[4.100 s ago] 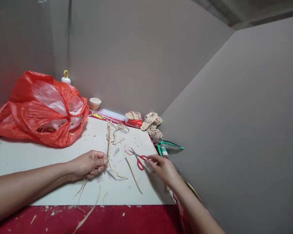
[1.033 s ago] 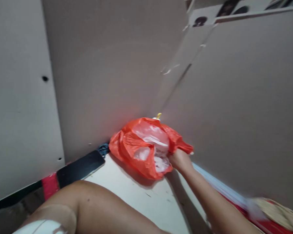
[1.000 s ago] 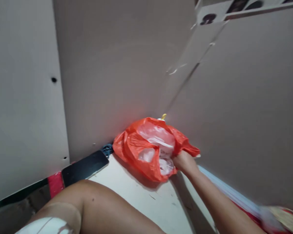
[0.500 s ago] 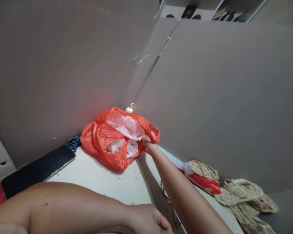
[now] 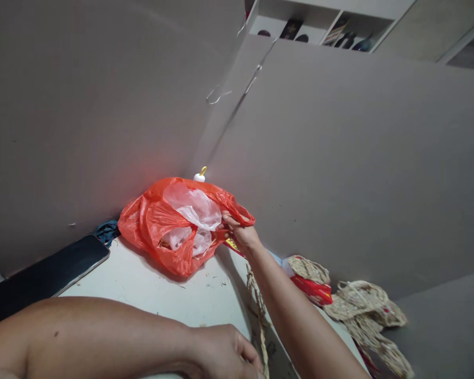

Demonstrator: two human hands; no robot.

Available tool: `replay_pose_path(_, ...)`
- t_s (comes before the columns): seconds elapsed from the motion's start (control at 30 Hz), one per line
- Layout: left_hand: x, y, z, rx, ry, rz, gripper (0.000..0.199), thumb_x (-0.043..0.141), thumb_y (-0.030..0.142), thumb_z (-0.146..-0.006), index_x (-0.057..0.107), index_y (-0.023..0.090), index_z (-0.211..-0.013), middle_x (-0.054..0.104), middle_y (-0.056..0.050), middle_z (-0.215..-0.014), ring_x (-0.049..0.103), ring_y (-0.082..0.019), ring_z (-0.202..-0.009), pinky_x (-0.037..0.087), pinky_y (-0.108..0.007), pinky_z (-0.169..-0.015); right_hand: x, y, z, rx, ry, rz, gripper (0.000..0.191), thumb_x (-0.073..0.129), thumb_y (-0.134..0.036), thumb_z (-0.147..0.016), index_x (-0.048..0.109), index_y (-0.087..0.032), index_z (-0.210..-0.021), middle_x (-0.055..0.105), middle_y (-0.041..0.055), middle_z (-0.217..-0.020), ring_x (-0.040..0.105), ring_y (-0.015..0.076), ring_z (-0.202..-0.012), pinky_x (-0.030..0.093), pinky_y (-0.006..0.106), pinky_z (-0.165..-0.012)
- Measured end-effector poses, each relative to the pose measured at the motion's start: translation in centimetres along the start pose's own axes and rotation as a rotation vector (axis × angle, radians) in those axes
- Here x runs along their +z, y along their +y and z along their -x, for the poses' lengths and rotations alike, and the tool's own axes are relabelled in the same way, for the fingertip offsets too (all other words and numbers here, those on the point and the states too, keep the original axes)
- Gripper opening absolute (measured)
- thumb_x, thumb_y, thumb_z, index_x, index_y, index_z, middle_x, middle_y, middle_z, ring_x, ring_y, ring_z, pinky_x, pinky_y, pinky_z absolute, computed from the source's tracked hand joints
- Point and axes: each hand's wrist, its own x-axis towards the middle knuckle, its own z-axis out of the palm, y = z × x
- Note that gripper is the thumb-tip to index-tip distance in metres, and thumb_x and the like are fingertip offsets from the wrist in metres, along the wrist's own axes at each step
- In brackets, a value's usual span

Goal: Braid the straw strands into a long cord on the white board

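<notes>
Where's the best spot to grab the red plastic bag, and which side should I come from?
Probably the loop handle at the right end of the red plastic bag, coming from the front right: the loop sticks out from the bulging body, and the right hand is at that end. The bag's back sits close to the wall.

The crinkled translucent plastic bag is orange-red, its filmy inner plastic milky white. The thin braided straw strand is tan and plaited, matching the woven straw pieces. The flat-topped desk is white, the smooth wall grey, the flat round-cornered slab black.
</notes>
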Motion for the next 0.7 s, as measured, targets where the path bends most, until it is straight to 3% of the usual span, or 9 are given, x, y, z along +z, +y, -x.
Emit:
replay_pose_path(0.17, -0.2, -0.6, -0.6, 0.001, 0.004, -0.009, 0.017, 0.057, 0.009, -0.070, 0.052, 0.015, -0.055, 0.044, 0.007, -0.046, 0.033, -0.003, -0.037, 0.026, -0.017, -0.041, -0.3, 0.1, -0.1, -0.013, 0.133, -0.090, 0.021, 0.060, -0.038, -0.074, 0.049, -0.021, -0.078, 0.056, -0.0004, -0.070, 0.046, 0.0068, -0.048, 0.035, 0.016, -0.037)
replay_pose_path(0.3, -0.6, -1.0, -0.7, -0.043, -0.037, -0.041, 0.008, 0.059, 0.018, -0.069, 0.057, 0.016, -0.062, 0.051, 0.005, -0.050, 0.037, -0.005, -0.035, 0.026, -0.018, -0.036, -0.4, -0.3, 0.0, 0.068, 0.159, -0.156, 0.016, 0.051, -0.036, -0.082, 0.044, -0.023, -0.075, 0.055, -0.0005, -0.064, 0.051, 0.0096, -0.052, 0.041, 0.017, -0.042)
replay_pose_path(0.43, -0.7, -0.8, -0.4, -0.048, -0.084, -0.033, 0.009, 0.057, 0.021, -0.070, 0.056, 0.016, -0.062, 0.050, 0.004, -0.048, 0.038, -0.005, -0.033, 0.027, -0.017, -0.033, -0.6, -1.1, 0.5, 0.232, 0.107, -0.180, 0.022, 0.048, -0.026, -0.085, 0.038, -0.021, -0.066, 0.041, -0.0059, -0.047, 0.040, 0.0066, -0.039, 0.041, 0.018, -0.041)
replay_pose_path(0.57, -0.5, -0.7, -0.1, -0.032, -0.108, 0.001, 0.014, 0.059, 0.027, -0.068, 0.055, 0.016, -0.060, 0.048, 0.004, -0.045, 0.036, -0.005, -0.031, 0.026, -0.016, -0.029, -1.3, -2.3, 1.7, 0.404, -0.018, -0.155, 0.017, 0.048, -0.019, -0.083, 0.044, -0.018, -0.067, 0.023, -0.0122, -0.042, 0.017, 0.0027, -0.031, 0.023, 0.014, -0.031)
replay_pose_path(0.7, -0.6, -0.8, -0.2, -0.028, -0.112, 0.030, 0.025, 0.067, 0.038, -0.061, 0.054, 0.016, -0.060, 0.048, 0.004, -0.044, 0.034, -0.006, -0.029, 0.025, -0.016, -0.026, -2.6, -3.8, 4.7, 0.462, -0.117, -0.140, 0.008, 0.048, -0.016, -0.081, 0.050, -0.016, -0.074, 0.021, -0.0130, -0.042, 0.012, 0.0027, -0.033, 0.012, 0.012, -0.031)
